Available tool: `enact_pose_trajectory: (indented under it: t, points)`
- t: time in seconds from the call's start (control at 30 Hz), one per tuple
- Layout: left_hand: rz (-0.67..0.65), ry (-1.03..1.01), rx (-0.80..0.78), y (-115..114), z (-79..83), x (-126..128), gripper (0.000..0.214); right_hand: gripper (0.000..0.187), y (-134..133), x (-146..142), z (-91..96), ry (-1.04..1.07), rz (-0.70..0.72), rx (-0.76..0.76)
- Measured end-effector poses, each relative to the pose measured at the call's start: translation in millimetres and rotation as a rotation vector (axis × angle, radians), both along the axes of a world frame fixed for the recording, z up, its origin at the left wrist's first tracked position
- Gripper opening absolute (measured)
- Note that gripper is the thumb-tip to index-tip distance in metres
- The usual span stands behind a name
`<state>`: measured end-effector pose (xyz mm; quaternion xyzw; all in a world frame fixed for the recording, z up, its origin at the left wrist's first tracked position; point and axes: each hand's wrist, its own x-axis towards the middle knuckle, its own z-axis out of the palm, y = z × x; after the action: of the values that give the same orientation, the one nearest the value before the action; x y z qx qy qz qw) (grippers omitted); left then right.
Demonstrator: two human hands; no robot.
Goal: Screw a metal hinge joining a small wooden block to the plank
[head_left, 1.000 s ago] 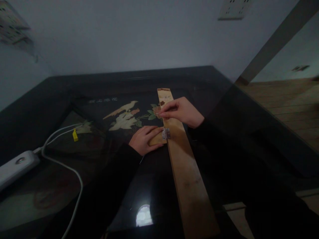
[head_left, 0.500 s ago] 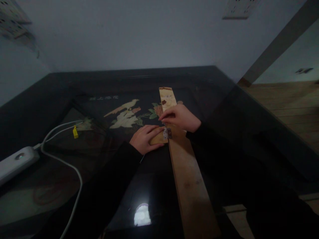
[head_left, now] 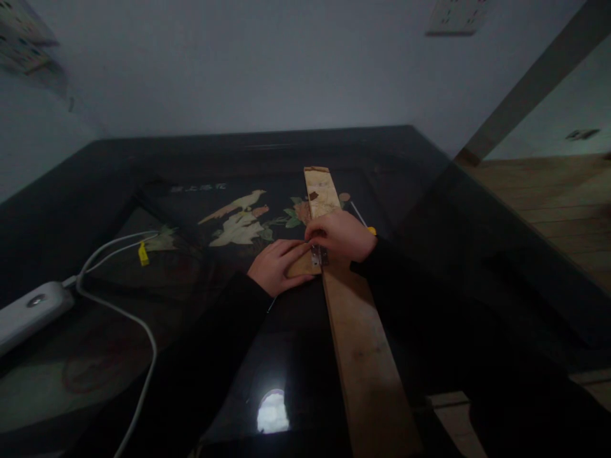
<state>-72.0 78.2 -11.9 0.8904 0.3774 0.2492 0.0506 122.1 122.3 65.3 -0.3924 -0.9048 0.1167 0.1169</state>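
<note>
A metal hinge (head_left: pixel 319 256) bridges a short wooden piece (head_left: pixel 300 266) and a long wooden board (head_left: pixel 365 353). My left hand (head_left: pixel 275 264) grips the short piece from the left, thumb on the near side and fingers over the far side. Just above the hinge, my right hand (head_left: pixel 338 234) is closed in a pinch, resting over the long board. Whatever lies between its fingertips is too small to make out, and the hand covers part of the hinge. Beyond its wrist lies a thin metal shaft (head_left: pixel 359 214) with a yellow end, apparently a screwdriver.
The glossy dark table (head_left: pixel 296 369) bears a bird-and-flower picture. On the left, a white power strip (head_left: pixel 35 312) has a looping grey cable (head_left: pixel 131 313) and a yellow tag (head_left: pixel 144 253). A wall (head_left: pixel 248 70) stands behind the table, with a socket plate (head_left: pixel 456 17).
My right hand has moved slightly toward me and down, closer to the hinge, uncovering the thin shaft and yellow end behind it. My left hand keeps its hold on the short piece.
</note>
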Motion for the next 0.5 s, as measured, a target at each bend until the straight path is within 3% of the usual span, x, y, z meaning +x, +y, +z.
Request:
enact_pose_trajectory:
  t: [0.5]
  points:
    - [-0.027, -0.009, -0.002, 1.1, -1.8, -0.4, 0.060, 0.011, -0.7, 1.0, -1.5, -0.049, 0.022, 0.022]
